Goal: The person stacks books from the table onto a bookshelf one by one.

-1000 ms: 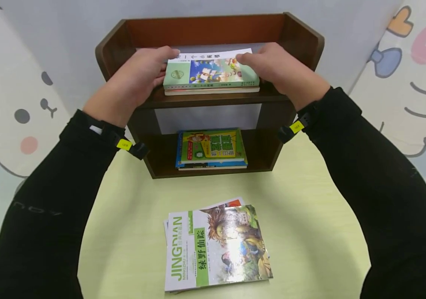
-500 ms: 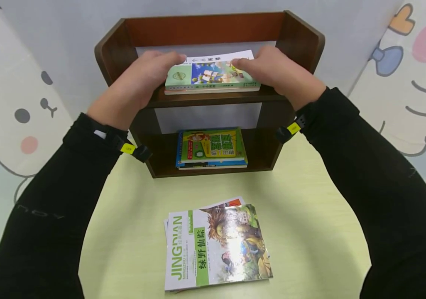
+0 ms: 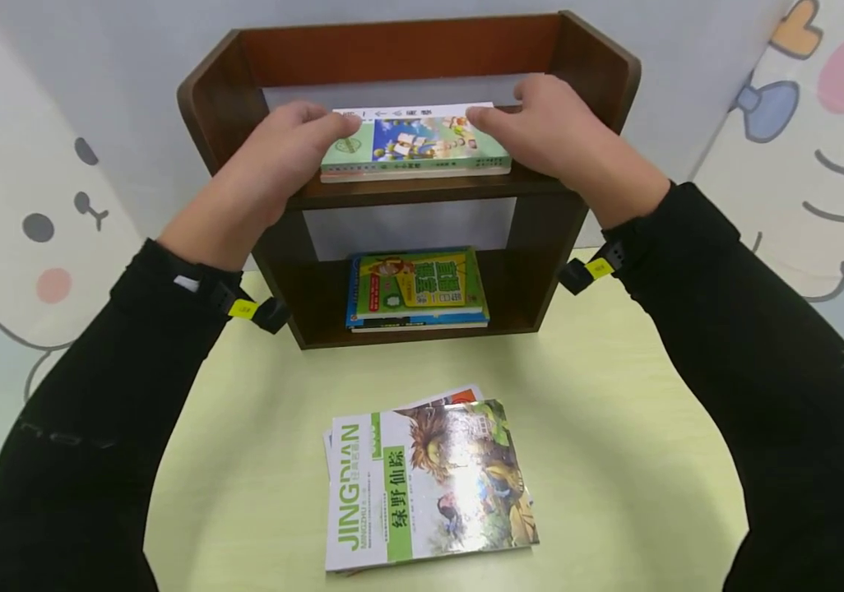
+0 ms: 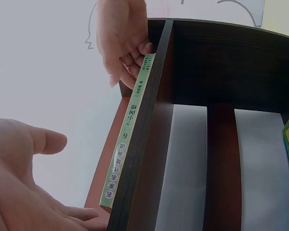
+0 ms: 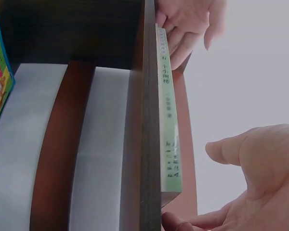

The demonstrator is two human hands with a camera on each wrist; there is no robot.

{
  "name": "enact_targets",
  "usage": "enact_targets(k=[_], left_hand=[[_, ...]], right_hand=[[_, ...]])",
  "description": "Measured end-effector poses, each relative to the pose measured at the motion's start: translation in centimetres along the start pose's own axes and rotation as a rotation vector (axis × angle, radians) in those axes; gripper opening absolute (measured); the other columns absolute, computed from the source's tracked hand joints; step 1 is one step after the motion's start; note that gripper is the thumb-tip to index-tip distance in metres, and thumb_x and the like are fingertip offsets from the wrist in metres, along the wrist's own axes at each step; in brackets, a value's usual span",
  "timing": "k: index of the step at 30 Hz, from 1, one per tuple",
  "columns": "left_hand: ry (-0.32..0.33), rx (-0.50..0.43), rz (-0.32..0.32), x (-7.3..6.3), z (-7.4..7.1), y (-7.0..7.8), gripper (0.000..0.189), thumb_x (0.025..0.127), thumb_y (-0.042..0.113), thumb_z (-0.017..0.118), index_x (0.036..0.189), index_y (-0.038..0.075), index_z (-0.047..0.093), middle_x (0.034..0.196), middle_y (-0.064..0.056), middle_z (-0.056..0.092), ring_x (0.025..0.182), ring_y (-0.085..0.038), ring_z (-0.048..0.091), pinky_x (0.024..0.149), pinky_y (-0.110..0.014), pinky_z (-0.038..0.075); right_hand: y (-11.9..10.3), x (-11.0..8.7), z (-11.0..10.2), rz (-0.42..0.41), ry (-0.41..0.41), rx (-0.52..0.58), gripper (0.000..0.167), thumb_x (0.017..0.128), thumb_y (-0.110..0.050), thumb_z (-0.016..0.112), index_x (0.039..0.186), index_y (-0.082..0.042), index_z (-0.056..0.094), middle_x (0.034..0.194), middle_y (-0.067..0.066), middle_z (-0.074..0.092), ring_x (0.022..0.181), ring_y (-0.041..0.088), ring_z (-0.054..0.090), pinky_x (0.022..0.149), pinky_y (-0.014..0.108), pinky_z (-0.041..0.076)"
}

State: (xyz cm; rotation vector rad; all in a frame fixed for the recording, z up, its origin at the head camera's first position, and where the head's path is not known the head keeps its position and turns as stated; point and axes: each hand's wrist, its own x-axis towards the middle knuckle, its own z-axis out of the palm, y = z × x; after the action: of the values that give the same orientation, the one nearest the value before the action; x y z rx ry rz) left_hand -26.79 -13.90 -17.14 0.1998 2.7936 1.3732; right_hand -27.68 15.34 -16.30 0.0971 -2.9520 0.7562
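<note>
A light green paperback book (image 3: 422, 140) lies flat on the upper shelf of a small dark brown bookshelf (image 3: 422, 196), with another book's pale edge visible beneath it. My left hand (image 3: 285, 160) is at the left end of this stack, its thumb raised off the cover and its fingers beside the end of the book. At the opposite end is my right hand (image 3: 555, 127), fingers loosely extended, thumb also held above the cover. Both wrist views show the green spine (image 4: 127, 130) along the shelf edge, between the two hands.
Green and blue books (image 3: 418, 288) are stacked on the lower shelf. In front of the bookshelf, a pile topped by a white, illustrated book (image 3: 433, 489) lies on the pale yellow-green table (image 3: 244, 460). Curtains printed with cartoon animals (image 3: 822, 164) hang behind and at the sides.
Both hands reached further over the green book half a second ago; now they have drawn apart towards its ends, thumbs lifted. The book lies straighter. The lower books and table pile are unmoved.
</note>
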Motion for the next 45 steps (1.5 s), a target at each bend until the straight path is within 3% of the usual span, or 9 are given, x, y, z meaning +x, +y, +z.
enact_targets(k=[5, 10, 13, 21, 26, 30, 32, 37, 45], left_hand=[[0.048, 0.048, 0.096, -1.9, 0.2, -0.4, 0.079, 0.112, 0.055, 0.055, 0.176, 0.017, 0.028, 0.178, -0.006, 0.033, 0.158, -0.023, 0.037, 0.131, -0.043, 0.033], [0.088, 0.112, 0.357, -6.7, 0.9, -2.0, 0.055, 0.112, 0.039, 0.065, 0.159, 0.011, 0.055, 0.159, -0.009, 0.055, 0.141, -0.025, 0.058, 0.119, -0.046, 0.049], [0.081, 0.149, 0.394, -9.9, 1.7, -4.3, 0.041, 0.111, 0.033, 0.068, 0.145, 0.01, 0.066, 0.14, -0.006, 0.068, 0.122, -0.024, 0.068, 0.107, -0.049, 0.057], [-0.149, 0.27, 0.034, -14.7, 5.4, -15.3, 0.036, 0.11, 0.042, 0.07, 0.128, 0.011, 0.074, 0.116, -0.005, 0.077, 0.104, -0.024, 0.072, 0.082, -0.043, 0.063], [-0.311, 0.178, -0.213, -18.4, 7.7, -20.0, 0.042, 0.109, 0.043, 0.071, 0.123, 0.004, 0.071, 0.102, -0.004, 0.076, 0.084, -0.019, 0.071, 0.07, -0.038, 0.059], [-0.436, -0.085, -0.424, -21.4, 8.5, -20.7, 0.042, 0.111, 0.039, 0.069, 0.128, 0.001, 0.065, 0.102, -0.008, 0.076, 0.087, -0.023, 0.075, 0.075, -0.041, 0.064], [-0.481, -0.206, -0.475, -22.3, 8.9, -20.6, 0.044, 0.112, 0.037, 0.068, 0.134, -0.001, 0.062, 0.107, -0.01, 0.077, 0.093, -0.027, 0.077, 0.079, -0.044, 0.066], [-0.55, -0.375, -0.477, -23.6, 9.9, -20.1, 0.048, 0.113, 0.032, 0.063, 0.142, -0.006, 0.057, 0.113, -0.013, 0.077, 0.102, -0.03, 0.078, 0.086, -0.047, 0.067], [-0.536, -0.448, -0.461, -24.4, 10.7, -19.4, 0.066, 0.111, 0.031, 0.07, 0.152, -0.008, 0.037, 0.117, -0.018, 0.072, 0.099, -0.032, 0.078, 0.087, -0.047, 0.067]], right_hand=[[-0.1, -2.1, 0.1, -0.069, 0.046, 0.021, 0.087, 0.111, -0.058, 0.05, 0.172, 0.0, 0.027, 0.166, 0.023, 0.044, 0.143, 0.037, 0.049, 0.121, 0.053, 0.046], [0.8, -7.5, 1.1, -0.221, 0.141, 0.076, 0.071, 0.111, -0.049, 0.061, 0.161, 0.0, 0.047, 0.149, 0.021, 0.055, 0.128, 0.035, 0.057, 0.108, 0.053, 0.051], [2.8, -11.2, 2.5, -0.271, 0.115, 0.07, 0.062, 0.111, -0.046, 0.066, 0.152, 0.0, 0.055, 0.137, 0.019, 0.061, 0.117, 0.035, 0.062, 0.095, 0.054, 0.052], [11.5, -16.3, 9.7, -0.111, -0.282, 0.086, 0.058, 0.111, -0.05, 0.065, 0.138, 0.001, 0.065, 0.116, 0.012, 0.074, 0.098, 0.025, 0.071, 0.078, 0.044, 0.059], [15.1, -19.6, 13.6, 0.084, -0.545, 0.33, 0.052, 0.113, -0.044, 0.065, 0.13, 0.005, 0.067, 0.105, 0.013, 0.075, 0.089, 0.024, 0.076, 0.078, 0.041, 0.064], [16.2, -22.0, 14.9, 0.23, -0.647, 0.526, 0.049, 0.114, -0.04, 0.063, 0.129, 0.006, 0.066, 0.103, 0.012, 0.075, 0.089, 0.029, 0.079, 0.08, 0.044, 0.067], [16.3, -22.7, 15.2, 0.26, -0.666, 0.58, 0.048, 0.115, -0.039, 0.062, 0.131, 0.007, 0.065, 0.105, 0.012, 0.076, 0.089, 0.031, 0.079, 0.079, 0.045, 0.067], [15.8, -24.0, 15.8, 0.244, -0.687, 0.63, 0.04, 0.115, -0.035, 0.063, 0.127, 0.003, 0.069, 0.103, 0.01, 0.076, 0.088, 0.031, 0.077, 0.076, 0.046, 0.067], [14.7, -25.3, 16.2, 0.233, -0.604, 0.632, 0.032, 0.11, -0.029, 0.073, 0.118, 0.0, 0.065, 0.097, 0.011, 0.071, 0.086, 0.027, 0.074, 0.07, 0.044, 0.066]])
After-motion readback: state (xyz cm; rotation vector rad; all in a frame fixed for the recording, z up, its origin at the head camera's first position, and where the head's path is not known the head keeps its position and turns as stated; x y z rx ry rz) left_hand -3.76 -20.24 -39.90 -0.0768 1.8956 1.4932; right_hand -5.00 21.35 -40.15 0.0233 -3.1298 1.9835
